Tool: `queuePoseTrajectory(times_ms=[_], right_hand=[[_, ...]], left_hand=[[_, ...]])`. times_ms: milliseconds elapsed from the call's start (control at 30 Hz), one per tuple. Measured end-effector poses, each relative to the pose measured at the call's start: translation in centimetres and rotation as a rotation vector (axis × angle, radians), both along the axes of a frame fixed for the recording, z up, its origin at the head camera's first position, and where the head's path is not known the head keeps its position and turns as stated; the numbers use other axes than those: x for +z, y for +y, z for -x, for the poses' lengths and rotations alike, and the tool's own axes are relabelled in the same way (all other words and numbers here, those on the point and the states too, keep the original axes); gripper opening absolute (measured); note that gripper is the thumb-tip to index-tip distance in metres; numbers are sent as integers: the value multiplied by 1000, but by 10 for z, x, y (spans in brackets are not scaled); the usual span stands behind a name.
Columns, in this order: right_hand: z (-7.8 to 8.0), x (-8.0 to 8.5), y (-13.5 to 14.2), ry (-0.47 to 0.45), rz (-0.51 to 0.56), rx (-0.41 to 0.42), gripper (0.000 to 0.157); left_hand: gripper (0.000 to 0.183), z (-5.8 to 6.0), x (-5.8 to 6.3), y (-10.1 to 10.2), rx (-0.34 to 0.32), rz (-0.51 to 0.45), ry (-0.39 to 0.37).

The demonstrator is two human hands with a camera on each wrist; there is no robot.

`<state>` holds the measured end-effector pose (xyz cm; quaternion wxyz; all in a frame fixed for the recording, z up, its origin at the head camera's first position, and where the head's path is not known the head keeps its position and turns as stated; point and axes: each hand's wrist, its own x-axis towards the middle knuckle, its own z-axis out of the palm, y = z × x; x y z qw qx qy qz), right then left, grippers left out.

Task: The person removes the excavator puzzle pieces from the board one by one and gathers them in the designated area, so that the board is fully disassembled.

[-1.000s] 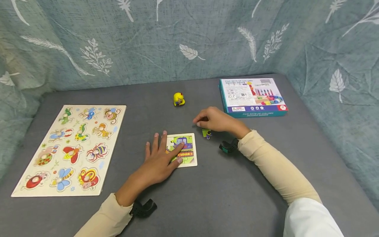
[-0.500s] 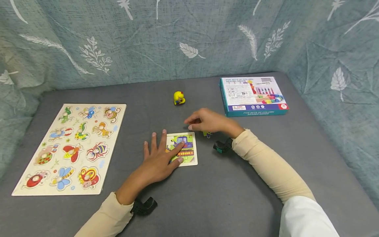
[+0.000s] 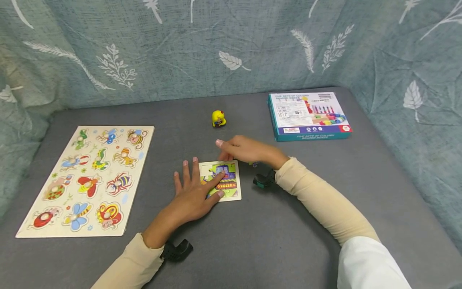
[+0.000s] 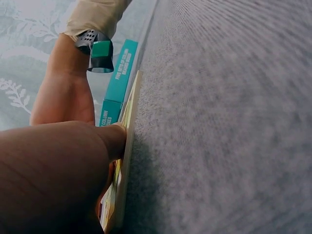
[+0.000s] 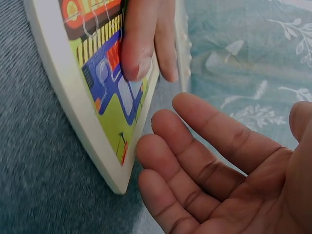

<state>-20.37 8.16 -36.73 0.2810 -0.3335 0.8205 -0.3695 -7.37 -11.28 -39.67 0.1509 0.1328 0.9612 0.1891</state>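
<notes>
My left hand lies spread on a small square jigsaw puzzle, thumb and index finger resting on its picture of a purple and orange vehicle. A pale bare patch shows at the puzzle's upper left. Just beyond the puzzle's far edge hovers my right hand, holding nothing. In the right wrist view its relaxed, slightly bent fingers are close to a corner of the puzzle's cream frame. A loose puzzle piece on the table is mostly hidden behind the right hand.
To the left lies a large wooden insect peg puzzle. A small yellow toy stands at the back middle. The teal and white beaded-box carton is at the back right. Patterned curtain hangs behind the grey table.
My right hand has moved left, from beside the loose piece to the puzzle's far edge, its thumb now raised and extended. My left hand has stayed on the puzzle.
</notes>
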Motion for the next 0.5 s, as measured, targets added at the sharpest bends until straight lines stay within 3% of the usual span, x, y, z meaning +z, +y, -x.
queuePoseTrajectory(times_ms=[500], right_hand=[[-7,-3,-17,-39,5,65,60]], left_hand=[[57,0,-3,-1,-17,32,14]])
